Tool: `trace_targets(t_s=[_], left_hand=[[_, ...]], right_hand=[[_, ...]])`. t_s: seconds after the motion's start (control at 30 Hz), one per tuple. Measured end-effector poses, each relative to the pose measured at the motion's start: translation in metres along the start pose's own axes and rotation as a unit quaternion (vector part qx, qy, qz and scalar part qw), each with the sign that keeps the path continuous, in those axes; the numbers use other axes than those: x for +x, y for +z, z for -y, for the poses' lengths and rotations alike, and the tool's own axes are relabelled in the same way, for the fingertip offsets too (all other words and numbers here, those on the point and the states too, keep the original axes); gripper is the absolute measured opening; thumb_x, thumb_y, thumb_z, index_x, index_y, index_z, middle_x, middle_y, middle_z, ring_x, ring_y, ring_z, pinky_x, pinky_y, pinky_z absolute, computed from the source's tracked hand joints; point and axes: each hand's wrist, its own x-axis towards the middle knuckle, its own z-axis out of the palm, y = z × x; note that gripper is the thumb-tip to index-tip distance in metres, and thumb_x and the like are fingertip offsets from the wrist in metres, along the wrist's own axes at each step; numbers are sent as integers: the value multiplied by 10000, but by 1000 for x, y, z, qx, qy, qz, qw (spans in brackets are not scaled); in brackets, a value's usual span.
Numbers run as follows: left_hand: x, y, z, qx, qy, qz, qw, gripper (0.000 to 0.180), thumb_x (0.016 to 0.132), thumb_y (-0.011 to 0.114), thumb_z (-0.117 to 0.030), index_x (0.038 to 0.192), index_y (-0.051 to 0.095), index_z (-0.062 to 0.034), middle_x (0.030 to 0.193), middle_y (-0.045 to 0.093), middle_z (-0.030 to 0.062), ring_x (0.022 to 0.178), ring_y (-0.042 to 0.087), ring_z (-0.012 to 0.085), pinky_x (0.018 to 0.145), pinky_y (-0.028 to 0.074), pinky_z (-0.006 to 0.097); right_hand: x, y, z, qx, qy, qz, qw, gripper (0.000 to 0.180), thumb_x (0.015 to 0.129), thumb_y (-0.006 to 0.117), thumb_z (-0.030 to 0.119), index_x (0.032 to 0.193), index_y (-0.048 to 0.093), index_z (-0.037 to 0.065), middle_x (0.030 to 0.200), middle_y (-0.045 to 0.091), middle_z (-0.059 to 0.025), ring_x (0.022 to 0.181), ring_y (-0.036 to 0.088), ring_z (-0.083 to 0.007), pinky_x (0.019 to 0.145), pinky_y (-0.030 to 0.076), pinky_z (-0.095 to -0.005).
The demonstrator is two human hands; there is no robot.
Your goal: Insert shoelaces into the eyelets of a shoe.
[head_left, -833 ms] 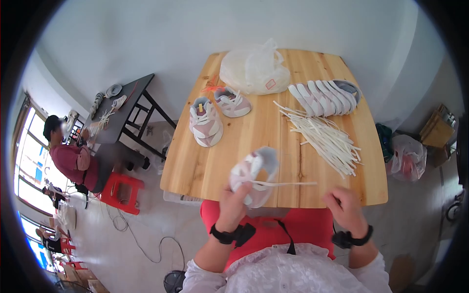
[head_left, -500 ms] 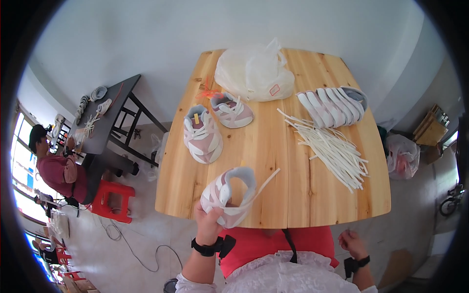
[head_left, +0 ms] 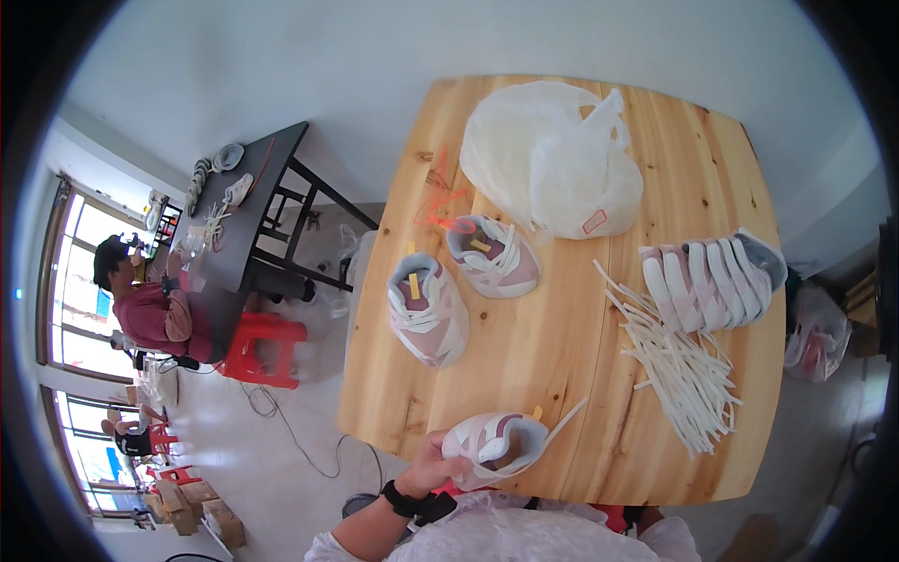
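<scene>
My left hand [head_left: 434, 467] grips a pink-and-white shoe upper [head_left: 479, 440] at the table's near edge, thumb on its side and fingers mostly hidden behind it. The upper's grey-lined opening faces up, and a loose white shoelace [head_left: 567, 421] trails from it to the right. My right hand is out of sight; only its sleeve [head_left: 676, 538] shows below the table edge. Farther left stand two laced uppers, one nearer [head_left: 433, 328] and one beyond it [head_left: 501, 267]. At the right, a heap of white shoelaces [head_left: 684, 384] lies before a nested row of uppers [head_left: 709, 284].
A white plastic bag [head_left: 552, 159] sits at the back of the wooden table [head_left: 552, 365], with tangled orange string [head_left: 448, 208] left of it. Off to the left, a person [head_left: 154, 314] sits at a dark table [head_left: 257, 206] near a red stool [head_left: 267, 345].
The view has turned left, so the table appears farther right and lower. My left hand still holds the shoe upper, now tilted differently. My right hand has gone out of sight.
</scene>
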Motion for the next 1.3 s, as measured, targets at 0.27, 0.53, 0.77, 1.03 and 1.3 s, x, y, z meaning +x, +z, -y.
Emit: trace_targets(t_s=[0.27,0.53,0.77,1.03,1.3], left_hand=[[-15,20,-72,103,-47,-17,993,360,802,727,-88,1136,644,17,1085,660,46,956,607,121,852,486,278],[-29,4,-81,140,-51,-59,987,328,801,722,-70,1110,653,18,1036,673,44,915,613,115,820,497,273],[-25,1,-72,149,-74,-55,984,356,775,733,-59,1114,655,16,1059,679,48,942,630,134,854,497,288],[-8,35,-80,151,-72,-64,984,338,782,721,-63,1106,658,8,1050,680,41,932,628,128,848,498,284],[-4,41,-61,154,-76,-46,984,358,822,703,-77,1164,638,9,1080,671,42,966,615,122,871,490,281]], right_hand=[[3,15,55,22,22,8,999,213,824,554,251,880,696,103,863,680,-200,838,668,-365,692,534,-469],[22,49,86,41,43,11,998,212,824,554,252,878,695,103,860,678,-203,826,667,-365,686,533,-469],[45,66,86,49,36,36,998,212,824,554,253,877,694,103,858,677,-205,816,667,-364,680,533,-470],[52,70,79,52,48,60,996,212,823,554,254,876,693,103,855,676,-208,804,666,-364,674,532,-471],[61,51,52,32,41,97,994,211,823,555,255,874,692,103,852,675,-211,792,666,-363,667,531,-472]])
